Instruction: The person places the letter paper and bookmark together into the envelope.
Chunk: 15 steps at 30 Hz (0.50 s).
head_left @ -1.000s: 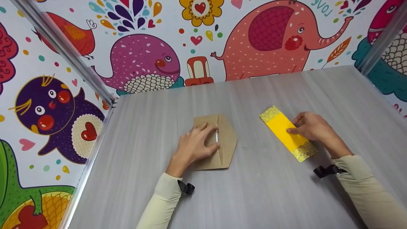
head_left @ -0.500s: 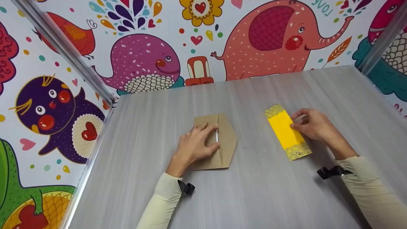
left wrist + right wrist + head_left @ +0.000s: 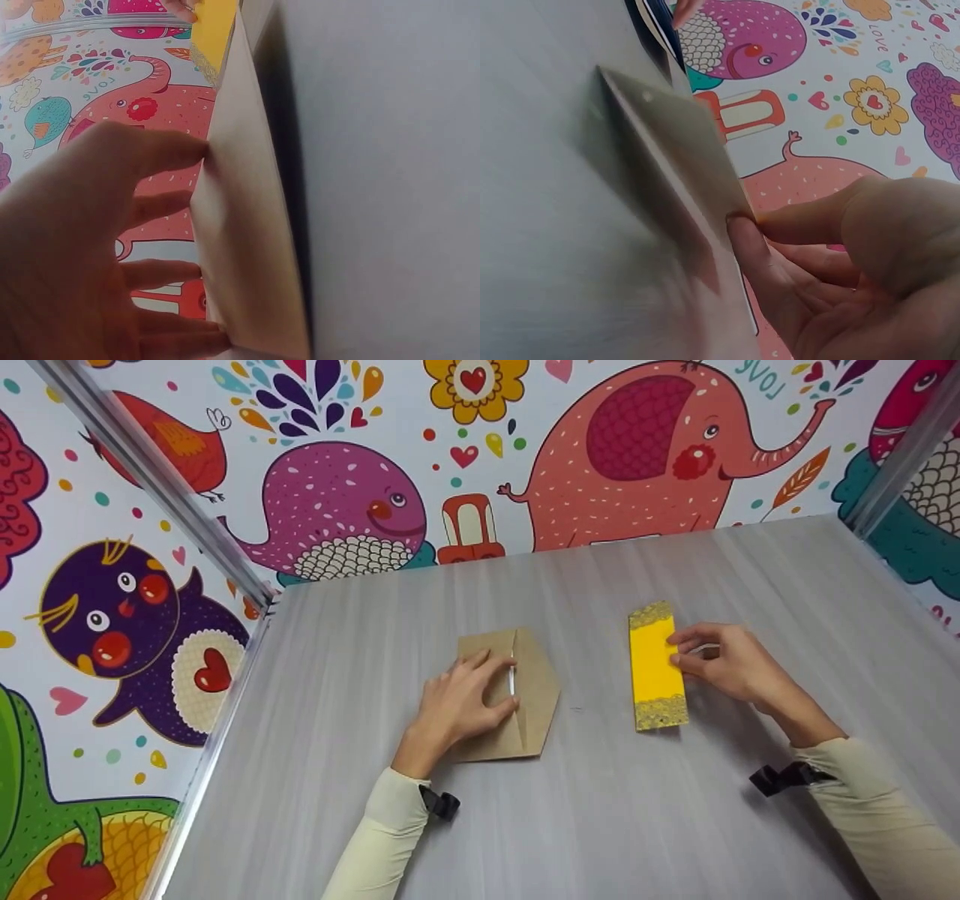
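Note:
A brown paper envelope (image 3: 541, 690) lies on the table, its pointed flap spread to the right and a white slit showing at its mouth. My left hand (image 3: 459, 699) rests on it with fingers spread, thumb and forefinger at the slit. In the left wrist view the fingertips press against the envelope's brown face (image 3: 244, 217). To the right, a narrow yellow bookmark (image 3: 654, 660) has gold patterned ends and a small hole near one end. My right hand (image 3: 739, 664) pinches its right edge between thumb and fingers, as the right wrist view also shows on the bookmark (image 3: 694, 142).
The grey wood-grain table (image 3: 585, 817) reaches back to a wall (image 3: 480, 450) printed with cartoon animals. Metal rails (image 3: 165, 487) run along the corners. Black camera mounts (image 3: 780, 780) sit at both wrists.
My right hand has turned the bookmark from a slant to nearly upright in the head view and brought it slightly left, nearer the envelope. The left hand and envelope stay put.

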Each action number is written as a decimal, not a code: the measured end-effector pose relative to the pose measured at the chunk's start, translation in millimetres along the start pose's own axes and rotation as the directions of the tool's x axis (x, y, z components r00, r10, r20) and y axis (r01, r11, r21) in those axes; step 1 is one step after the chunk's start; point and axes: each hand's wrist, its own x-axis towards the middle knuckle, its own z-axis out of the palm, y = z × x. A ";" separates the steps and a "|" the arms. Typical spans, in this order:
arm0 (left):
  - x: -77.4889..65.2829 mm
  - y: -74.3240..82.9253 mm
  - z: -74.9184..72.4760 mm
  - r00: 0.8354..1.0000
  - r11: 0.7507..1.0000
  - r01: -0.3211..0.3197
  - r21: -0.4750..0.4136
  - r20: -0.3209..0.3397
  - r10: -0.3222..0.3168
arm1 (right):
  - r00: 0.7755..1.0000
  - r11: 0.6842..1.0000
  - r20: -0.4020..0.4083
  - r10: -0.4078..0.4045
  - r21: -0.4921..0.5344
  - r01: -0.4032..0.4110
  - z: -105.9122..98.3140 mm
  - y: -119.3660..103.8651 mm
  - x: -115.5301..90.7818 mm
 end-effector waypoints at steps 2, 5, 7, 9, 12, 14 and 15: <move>-0.2 0.0 0.0 1.000 1.000 0.002 0.002 -0.001 -0.002 | 1.000 1.000 0.011 -0.006 0.013 0.006 1.7 -0.9 0.1; -0.3 0.1 -0.3 1.000 1.000 -0.001 0.002 -0.004 0.001 | 1.000 1.000 0.027 -0.010 0.028 0.009 4.5 -3.7 -0.8; -0.2 0.2 -0.4 1.000 1.000 0.000 0.006 -0.005 0.000 | 0.999 0.998 0.037 -0.017 0.057 0.015 6.6 -5.8 -1.6; 0.1 0.2 -0.6 1.000 1.000 0.002 0.007 -0.004 -0.002 | 0.999 0.996 0.049 -0.023 0.086 0.019 9.1 -7.9 -2.2; 0.6 0.5 -0.8 1.000 1.000 0.007 0.009 -0.003 -0.007 | 0.997 0.993 0.067 -0.028 0.118 0.020 13.8 -10.6 -1.8; 0.7 0.8 -0.9 1.000 1.000 0.008 0.006 -0.002 -0.008 | 0.997 0.993 0.075 -0.027 0.118 0.018 17.1 -11.9 -0.9; 0.7 0.9 -0.9 1.000 1.000 0.007 0.005 -0.002 -0.007 | 0.997 0.992 0.079 -0.028 0.121 0.018 18.6 -12.6 -0.5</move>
